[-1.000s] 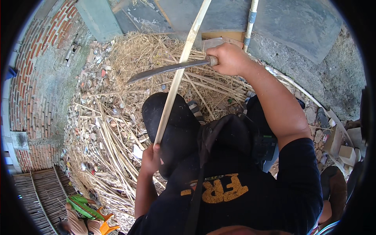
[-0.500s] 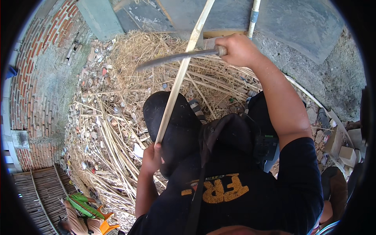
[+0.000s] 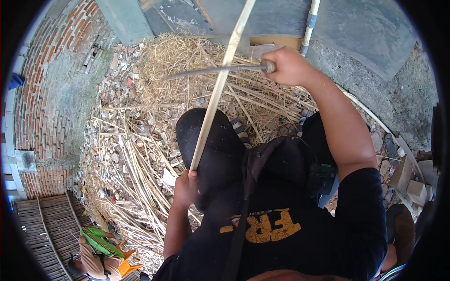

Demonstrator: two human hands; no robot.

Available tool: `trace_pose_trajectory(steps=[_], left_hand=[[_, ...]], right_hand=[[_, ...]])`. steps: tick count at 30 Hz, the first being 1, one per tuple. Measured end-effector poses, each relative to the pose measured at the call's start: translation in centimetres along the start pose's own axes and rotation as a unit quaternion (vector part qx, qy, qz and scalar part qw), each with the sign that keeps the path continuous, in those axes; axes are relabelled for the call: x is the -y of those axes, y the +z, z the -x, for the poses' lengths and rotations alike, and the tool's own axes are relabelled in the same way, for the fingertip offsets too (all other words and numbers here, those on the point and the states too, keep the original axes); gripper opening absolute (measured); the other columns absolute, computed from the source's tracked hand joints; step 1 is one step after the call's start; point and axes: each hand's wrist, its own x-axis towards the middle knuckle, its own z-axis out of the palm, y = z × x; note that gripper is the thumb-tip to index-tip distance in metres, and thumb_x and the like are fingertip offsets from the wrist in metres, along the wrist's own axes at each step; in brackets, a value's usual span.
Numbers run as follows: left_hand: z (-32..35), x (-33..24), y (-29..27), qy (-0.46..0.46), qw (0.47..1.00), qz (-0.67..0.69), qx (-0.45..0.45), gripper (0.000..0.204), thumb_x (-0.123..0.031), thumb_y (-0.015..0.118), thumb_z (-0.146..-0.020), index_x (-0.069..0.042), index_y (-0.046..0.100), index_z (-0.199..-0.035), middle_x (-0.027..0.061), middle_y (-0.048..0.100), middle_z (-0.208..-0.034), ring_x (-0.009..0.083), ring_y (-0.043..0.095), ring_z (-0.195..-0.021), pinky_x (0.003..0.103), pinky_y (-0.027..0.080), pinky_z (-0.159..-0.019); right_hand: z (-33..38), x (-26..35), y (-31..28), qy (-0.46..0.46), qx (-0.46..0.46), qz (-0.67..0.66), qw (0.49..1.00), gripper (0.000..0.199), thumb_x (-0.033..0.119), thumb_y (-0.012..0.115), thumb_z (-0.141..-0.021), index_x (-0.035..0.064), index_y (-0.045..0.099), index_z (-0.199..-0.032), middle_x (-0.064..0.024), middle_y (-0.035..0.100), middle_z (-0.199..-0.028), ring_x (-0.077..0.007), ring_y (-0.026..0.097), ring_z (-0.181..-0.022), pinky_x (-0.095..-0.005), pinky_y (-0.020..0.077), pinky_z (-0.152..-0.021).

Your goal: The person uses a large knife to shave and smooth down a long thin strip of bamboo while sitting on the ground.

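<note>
My left hand (image 3: 185,188) is closed round the lower end of a long, pale bamboo strip (image 3: 212,108). The strip slants up across my dark-clad knee and runs out past the top edge of the view. In my right hand (image 3: 288,67) is the wooden handle of a machete (image 3: 206,72), gripped in a fist. Its long dark blade points left and crosses the strip well above my knee; whether its edge touches the strip I cannot tell.
Straw-like shavings (image 3: 164,70) heap up ahead. Split bamboo strips (image 3: 140,178) lie over rubble on the left, beside a brick wall (image 3: 44,103). Grey panels (image 3: 361,35) and a pale pipe (image 3: 310,25) stand ahead. Another person (image 3: 93,262) sits at lower left near a bamboo slat screen (image 3: 42,234).
The machete blade has swung to lie more nearly level across the strip. My right hand has shifted slightly down and right. My left hand keeps its hold on the bamboo.
</note>
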Motion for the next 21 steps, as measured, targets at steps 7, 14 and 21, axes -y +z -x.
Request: trace_pose_trajectory(steps=[7,14,21], left_hand=[[-0.1,-0.6,-0.5,-0.008,1.0,-0.005,0.027,0.056,-0.047,0.04,-0.104,0.001,0.057,-0.084,0.0084,0.059,-0.069,0.0172,0.056,-0.065,0.033,0.044,-0.061],[0.1,0.0,0.5,-0.003,0.996,-0.087,-0.034,0.054,-0.046,0.041,-0.104,0.003,0.057,-0.087,0.0113,0.056,-0.062,0.02,0.055,-0.059,0.037,0.044,-0.058],[0.5,-0.1,1.2,-0.006,0.987,-0.145,-0.066,0.04,-0.035,0.047,-0.102,0.001,0.058,-0.09,0.0217,0.059,-0.065,0.0387,0.061,-0.063,0.047,0.046,-0.059]], right_hand=[[0.8,1.6,-1.0,0.015,0.012,0.121,0.993,0.021,0.016,0.067,-0.074,0.0127,0.068,-0.095,-0.011,0.069,-0.084,-0.0315,0.068,-0.088,-0.0461,0.0543,-0.075],[-1.1,-1.4,0.7,0.098,-0.044,0.044,0.993,0.021,0.015,0.067,-0.075,0.011,0.068,-0.095,-0.0126,0.07,-0.084,-0.033,0.069,-0.084,-0.0458,0.0547,-0.075],[0.3,3.2,0.0,0.003,-0.001,0.116,0.993,0.021,0.014,0.067,-0.074,0.0105,0.067,-0.094,-0.0137,0.069,-0.08,-0.0334,0.069,-0.082,-0.0466,0.0547,-0.075]])
